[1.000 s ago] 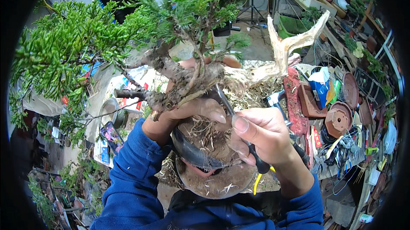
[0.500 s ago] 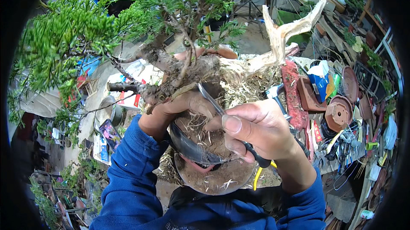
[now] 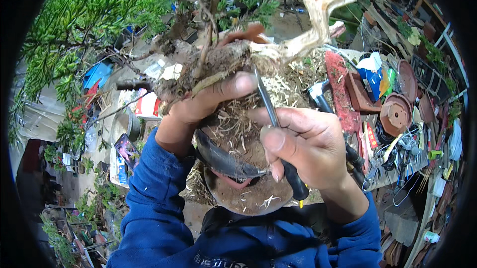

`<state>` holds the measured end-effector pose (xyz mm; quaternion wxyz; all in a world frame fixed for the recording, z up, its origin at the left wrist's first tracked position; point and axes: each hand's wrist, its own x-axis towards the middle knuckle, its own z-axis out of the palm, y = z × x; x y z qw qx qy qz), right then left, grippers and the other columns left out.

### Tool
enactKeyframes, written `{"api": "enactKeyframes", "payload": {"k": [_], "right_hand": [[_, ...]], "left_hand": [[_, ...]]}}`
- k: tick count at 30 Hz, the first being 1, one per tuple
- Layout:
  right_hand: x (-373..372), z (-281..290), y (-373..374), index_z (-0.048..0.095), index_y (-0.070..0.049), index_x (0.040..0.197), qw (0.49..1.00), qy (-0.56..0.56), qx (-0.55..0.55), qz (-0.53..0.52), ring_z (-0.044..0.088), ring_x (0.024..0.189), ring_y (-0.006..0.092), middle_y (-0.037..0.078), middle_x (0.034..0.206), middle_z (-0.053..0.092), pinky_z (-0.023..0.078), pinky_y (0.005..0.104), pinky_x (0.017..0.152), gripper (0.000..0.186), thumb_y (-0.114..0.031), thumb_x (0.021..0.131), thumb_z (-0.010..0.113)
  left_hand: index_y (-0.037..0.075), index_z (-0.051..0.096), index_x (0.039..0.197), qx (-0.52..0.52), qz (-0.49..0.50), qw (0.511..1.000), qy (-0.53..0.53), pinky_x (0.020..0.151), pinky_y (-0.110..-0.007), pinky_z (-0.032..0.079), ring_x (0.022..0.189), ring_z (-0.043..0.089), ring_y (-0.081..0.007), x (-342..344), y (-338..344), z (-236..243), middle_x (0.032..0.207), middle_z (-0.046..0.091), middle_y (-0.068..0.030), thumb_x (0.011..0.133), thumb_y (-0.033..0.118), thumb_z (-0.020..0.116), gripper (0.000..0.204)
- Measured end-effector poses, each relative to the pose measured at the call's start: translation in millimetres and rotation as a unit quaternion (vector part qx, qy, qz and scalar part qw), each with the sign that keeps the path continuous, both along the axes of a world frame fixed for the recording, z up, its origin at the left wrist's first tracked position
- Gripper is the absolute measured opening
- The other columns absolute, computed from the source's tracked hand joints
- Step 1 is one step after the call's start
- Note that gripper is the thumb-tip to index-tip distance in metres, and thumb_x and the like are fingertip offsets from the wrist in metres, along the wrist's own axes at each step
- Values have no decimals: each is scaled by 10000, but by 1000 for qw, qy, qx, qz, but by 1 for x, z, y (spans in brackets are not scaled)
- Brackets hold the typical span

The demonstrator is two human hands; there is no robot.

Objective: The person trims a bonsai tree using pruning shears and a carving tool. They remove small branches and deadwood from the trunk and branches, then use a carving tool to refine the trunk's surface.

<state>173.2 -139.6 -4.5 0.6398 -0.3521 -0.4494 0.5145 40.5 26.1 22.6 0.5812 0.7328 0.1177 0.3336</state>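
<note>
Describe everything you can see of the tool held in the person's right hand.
The tool is a slim metal rod with a dark handle that shows a bit of yellow at its lower end. The right hand grips it around the handle, thumb along the shaft. It stands tilted, tip up and leftward, buried among the pale fibrous roots of the root ball, close to the left hand's thumb.

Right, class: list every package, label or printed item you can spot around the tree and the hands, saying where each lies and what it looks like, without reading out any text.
Blue and white bag: right of the tree, crumpled, upright among pots.
White and red packet: left of the left hand, flat, rectangular.
Glossy dark printed sheet: by the left sleeve, tilted.
Flat blue package: under the foliage, far left.
</note>
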Motion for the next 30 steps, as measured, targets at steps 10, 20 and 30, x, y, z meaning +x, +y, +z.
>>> {"api": "enactKeyframes", "payload": {"k": [10,20,30], "right_hand": [[-14,21,-1,585,74,1317,991,105,-88,-1,561,498,129,126,740,657,434,238,466,428,-274,1067,576],[-13,34,5,583,-7,936,984,137,-114,25,525,430,123,92,678,603,398,249,382,303,-283,1059,552],[8,41,11,578,10,758,982,93,-146,77,524,384,142,68,522,532,406,296,349,412,-258,1068,532]], "left_hand": [[-48,691,1177,-141,105,983,-47,899,-319,512,965,668,-170,-24,-45,-2,1066,730,-88,947,106,720,278],[-7,698,956,-60,237,962,-124,669,-249,449,752,556,-74,-9,-60,-14,868,661,9,1028,245,683,263],[-30,692,878,193,351,916,-22,521,-296,413,596,542,-96,0,-62,-13,736,678,-31,1061,235,631,328]]}}
